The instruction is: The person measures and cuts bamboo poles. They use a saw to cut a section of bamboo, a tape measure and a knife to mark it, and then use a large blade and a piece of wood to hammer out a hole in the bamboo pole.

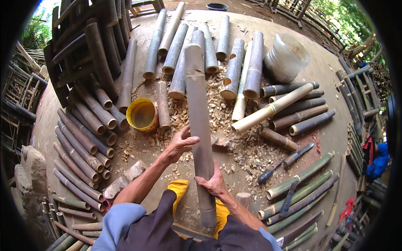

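A long, thick bamboo tube [200,113] stands tilted in front of me, between my knees, its upper end reaching toward the far row of bamboo. My right hand [214,180] is wrapped round its lower part from the right side. Left of the tube, my left hand [182,144] has its fingers spread and its thumb pointing at the bamboo; whether the thumb touches it I cannot tell. Wood chips [251,163] litter the ground around it. To the right lie a chisel-like tool [298,155] and a dark-headed tool [268,173].
A yellow bucket [156,118] stands left of centre. Cut bamboo tubes [86,157] are stacked at the left, with more at the far side and right. A cloudy plastic container [287,60] stands at the far right. A dark-handled blade [289,198] rests on green bamboo [301,196].
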Tool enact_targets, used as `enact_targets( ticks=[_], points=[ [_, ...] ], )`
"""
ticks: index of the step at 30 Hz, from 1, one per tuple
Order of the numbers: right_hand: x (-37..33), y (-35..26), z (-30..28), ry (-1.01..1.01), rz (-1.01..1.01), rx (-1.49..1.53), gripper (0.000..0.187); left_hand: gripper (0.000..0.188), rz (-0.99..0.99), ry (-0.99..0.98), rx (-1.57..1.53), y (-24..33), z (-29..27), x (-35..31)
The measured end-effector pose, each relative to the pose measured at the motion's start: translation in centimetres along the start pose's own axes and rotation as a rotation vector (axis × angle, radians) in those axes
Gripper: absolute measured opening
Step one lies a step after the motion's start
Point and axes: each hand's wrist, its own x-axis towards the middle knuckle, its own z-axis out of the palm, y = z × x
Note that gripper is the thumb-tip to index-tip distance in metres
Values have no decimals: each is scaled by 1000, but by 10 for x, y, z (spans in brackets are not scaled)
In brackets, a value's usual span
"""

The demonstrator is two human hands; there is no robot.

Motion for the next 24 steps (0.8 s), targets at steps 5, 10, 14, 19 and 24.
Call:
enact_targets(
  ticks=[5,10,14,19,24],
  points=[
    [9,-45,18,-15,-172,2,89,50,347,43,20,61,32,-11],
    [32,-95,-20,193,-293,72,60,58,718,-55,411,170,82,-6],
    [3,-113,-82,264,-142,579,62,62,999,-253,460,152,120,32],
    [-76,-146,-157,97,123,696,77,49,1286,-429,1036,44,129,55],
    [-89,-118,-122,-128,648,521,101,53,1251,-319,1294,-46,79,45]
  ],
)
